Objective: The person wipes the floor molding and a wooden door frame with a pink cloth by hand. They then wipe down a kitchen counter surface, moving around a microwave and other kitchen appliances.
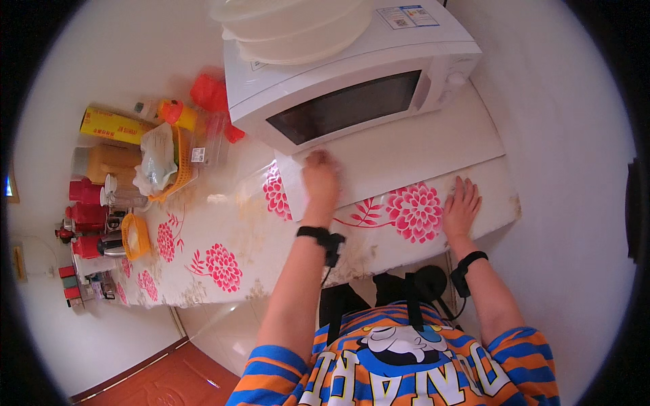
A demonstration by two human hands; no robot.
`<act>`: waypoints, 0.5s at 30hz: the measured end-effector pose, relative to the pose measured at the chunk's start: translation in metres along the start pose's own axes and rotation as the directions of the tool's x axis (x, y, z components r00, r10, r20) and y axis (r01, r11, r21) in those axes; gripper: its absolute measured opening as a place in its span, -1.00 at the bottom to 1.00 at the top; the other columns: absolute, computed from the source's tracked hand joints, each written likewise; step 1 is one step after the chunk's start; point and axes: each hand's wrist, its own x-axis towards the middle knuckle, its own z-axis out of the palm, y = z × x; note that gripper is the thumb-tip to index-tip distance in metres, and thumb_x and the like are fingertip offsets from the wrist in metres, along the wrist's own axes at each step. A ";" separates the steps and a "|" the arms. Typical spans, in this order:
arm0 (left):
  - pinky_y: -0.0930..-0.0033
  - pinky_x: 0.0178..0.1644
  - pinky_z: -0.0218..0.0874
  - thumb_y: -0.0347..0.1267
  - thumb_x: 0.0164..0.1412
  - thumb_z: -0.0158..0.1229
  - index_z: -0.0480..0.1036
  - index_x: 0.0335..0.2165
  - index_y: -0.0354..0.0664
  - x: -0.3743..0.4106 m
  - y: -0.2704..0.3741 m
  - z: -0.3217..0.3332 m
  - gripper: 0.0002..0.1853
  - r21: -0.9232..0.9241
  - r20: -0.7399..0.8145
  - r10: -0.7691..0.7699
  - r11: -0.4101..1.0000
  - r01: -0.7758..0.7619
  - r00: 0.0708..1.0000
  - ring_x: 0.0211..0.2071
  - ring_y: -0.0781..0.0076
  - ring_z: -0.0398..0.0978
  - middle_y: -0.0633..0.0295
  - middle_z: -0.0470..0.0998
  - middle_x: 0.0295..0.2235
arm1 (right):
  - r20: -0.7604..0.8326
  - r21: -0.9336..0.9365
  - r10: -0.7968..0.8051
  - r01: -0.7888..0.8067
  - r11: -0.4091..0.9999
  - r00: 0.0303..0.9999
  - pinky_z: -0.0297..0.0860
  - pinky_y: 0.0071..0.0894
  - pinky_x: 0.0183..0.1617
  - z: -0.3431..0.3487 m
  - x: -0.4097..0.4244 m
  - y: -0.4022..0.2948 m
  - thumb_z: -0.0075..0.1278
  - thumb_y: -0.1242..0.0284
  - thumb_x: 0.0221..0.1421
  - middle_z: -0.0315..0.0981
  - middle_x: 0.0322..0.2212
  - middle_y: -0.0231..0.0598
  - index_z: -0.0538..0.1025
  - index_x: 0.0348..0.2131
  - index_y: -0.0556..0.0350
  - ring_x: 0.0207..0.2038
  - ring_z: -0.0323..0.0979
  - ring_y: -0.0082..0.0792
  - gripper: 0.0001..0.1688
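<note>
My left hand (321, 177) is on the left part of a pale flat board (406, 147), just in front of the microwave's lower edge. Its fingers are curled and blurred by motion, so whether anything lies beneath them is hidden. Flat on the flowered tablecloth (223, 203), to the right of a large pink flower print, rests my right hand (461, 210). Its fingers are slightly apart and hold nothing. The white microwave oven (350, 109) stands on the board with its dark-windowed door closed. Stacked on its top are white round plates or lids (299, 30).
Left along the wall stand a yellow box (114, 126), an orange basket with plastic bags (177, 177), a clear plastic container (209, 142), a small yellow basket (134, 236) and several red containers (89, 218). A white wall (569, 203) borders the table's right side.
</note>
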 end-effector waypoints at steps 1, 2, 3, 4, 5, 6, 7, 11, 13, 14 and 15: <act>0.18 -0.18 0.25 -0.43 -0.05 -0.01 0.43 -0.27 -0.24 0.004 0.032 0.001 -0.71 0.124 0.029 0.117 0.985 -0.120 0.993 -0.16 0.15 0.37 0.09 0.41 -0.17 | 0.005 -0.007 0.006 -0.006 1.000 1.000 -0.24 0.13 0.24 0.002 0.000 0.005 -0.16 0.37 0.06 -0.02 0.13 -0.14 0.16 0.12 -0.04 0.20 -0.13 -0.02 -0.39; 0.18 -0.16 0.24 -0.42 -0.04 -0.02 0.41 -0.23 -0.22 0.004 0.048 0.009 -0.68 0.163 0.072 0.152 0.973 -0.162 0.986 -0.15 0.18 0.37 0.12 0.40 -0.16 | 0.006 -0.002 -0.004 0.004 1.000 1.000 -0.23 0.13 0.24 0.003 0.002 0.003 -0.16 0.37 0.06 -0.02 0.13 -0.14 0.15 0.12 -0.04 0.20 -0.13 -0.02 -0.39; 0.17 -0.13 0.22 -0.41 -0.05 -0.01 0.38 -0.19 -0.22 0.002 0.065 0.018 -0.64 0.182 0.112 0.195 0.960 -0.213 0.974 -0.13 0.19 0.34 0.15 0.39 -0.16 | 0.008 -0.001 -0.005 0.005 1.000 1.000 -0.23 0.13 0.24 0.003 0.004 0.001 -0.17 0.37 0.06 -0.01 0.13 -0.14 0.15 0.12 -0.04 0.20 -0.13 -0.02 -0.39; 0.13 -0.10 0.22 -0.40 -0.04 0.00 0.37 -0.16 -0.20 -0.002 0.082 0.018 -0.62 0.129 0.138 0.247 0.956 -0.265 0.959 -0.09 0.19 0.31 0.18 0.36 -0.11 | 0.012 -0.005 0.003 -0.003 1.000 1.000 -0.23 0.13 0.24 0.003 0.003 0.003 -0.17 0.36 0.07 -0.01 0.13 -0.14 0.15 0.13 -0.05 0.20 -0.13 -0.02 -0.39; 0.12 -0.10 0.21 -0.40 -0.04 0.00 0.37 -0.15 -0.18 -0.001 0.085 0.012 -0.62 0.098 0.168 0.248 0.959 -0.267 0.954 -0.09 0.18 0.30 0.19 0.36 -0.10 | 0.016 -0.009 0.010 -0.010 1.000 1.000 -0.22 0.13 0.24 0.002 0.003 0.004 -0.17 0.36 0.07 -0.01 0.13 -0.14 0.15 0.13 -0.05 0.20 -0.13 -0.02 -0.39; 0.11 -0.10 0.21 -0.39 -0.03 0.01 0.38 -0.14 -0.17 -0.001 0.085 0.005 -0.61 0.069 0.197 0.247 0.962 -0.265 0.949 -0.08 0.17 0.30 0.20 0.36 -0.09 | 0.014 -0.012 0.006 -0.006 1.000 1.000 -0.22 0.13 0.24 0.001 0.004 0.006 -0.17 0.36 0.07 -0.01 0.13 -0.14 0.15 0.13 -0.04 0.20 -0.13 -0.01 -0.40; 0.10 -0.10 0.21 -0.39 -0.03 0.01 0.38 -0.14 -0.16 -0.004 0.079 0.001 -0.61 0.045 0.230 0.241 0.965 -0.258 0.943 -0.08 0.17 0.30 0.21 0.35 -0.08 | 0.020 -0.009 -0.001 0.001 1.000 1.000 -0.21 0.14 0.23 0.001 0.003 0.007 -0.18 0.36 0.08 -0.02 0.13 -0.13 0.15 0.13 -0.04 0.20 -0.13 -0.01 -0.40; 0.10 -0.08 0.18 -0.42 -0.05 0.03 0.38 -0.12 -0.08 -0.024 -0.005 -0.024 -0.58 -0.017 0.104 0.149 0.989 -0.148 0.983 -0.09 0.08 0.29 0.15 0.33 -0.04 | 0.028 0.035 -0.015 0.014 0.999 0.999 -0.21 0.15 0.23 -0.005 0.002 0.006 -0.20 0.36 0.10 -0.03 0.13 -0.11 0.14 0.13 -0.02 0.20 -0.13 0.01 -0.41; 0.13 -0.09 0.18 -0.43 -0.05 0.03 0.38 -0.12 -0.09 -0.041 -0.033 -0.044 -0.59 0.219 0.035 0.023 0.975 -0.031 0.999 -0.13 0.03 0.31 0.07 0.34 -0.06 | 0.037 0.026 -0.003 0.002 1.000 0.999 -0.23 0.15 0.24 -0.004 0.002 0.005 -0.21 0.36 0.11 -0.04 0.13 -0.10 0.13 0.13 -0.02 0.20 -0.14 0.01 -0.41; 0.13 -0.10 0.19 -0.43 -0.05 0.03 0.38 -0.13 -0.11 -0.049 -0.042 -0.052 -0.59 0.271 0.006 0.037 0.962 -0.037 0.999 -0.15 0.03 0.32 0.05 0.34 -0.08 | 0.038 0.022 0.002 -0.002 1.000 0.999 -0.24 0.15 0.24 -0.004 0.002 0.006 -0.22 0.35 0.11 -0.04 0.13 -0.10 0.12 0.14 -0.02 0.20 -0.14 0.02 -0.41; 0.13 -0.12 0.19 -0.44 -0.06 0.03 0.38 -0.13 -0.13 -0.054 -0.045 -0.057 -0.60 0.327 -0.028 0.048 0.944 -0.036 0.998 -0.17 0.03 0.33 0.02 0.35 -0.09 | 0.036 0.023 0.000 -0.001 1.000 0.999 -0.24 0.15 0.24 -0.003 0.002 0.005 -0.22 0.35 0.11 -0.04 0.13 -0.09 0.12 0.14 -0.02 0.20 -0.14 0.02 -0.41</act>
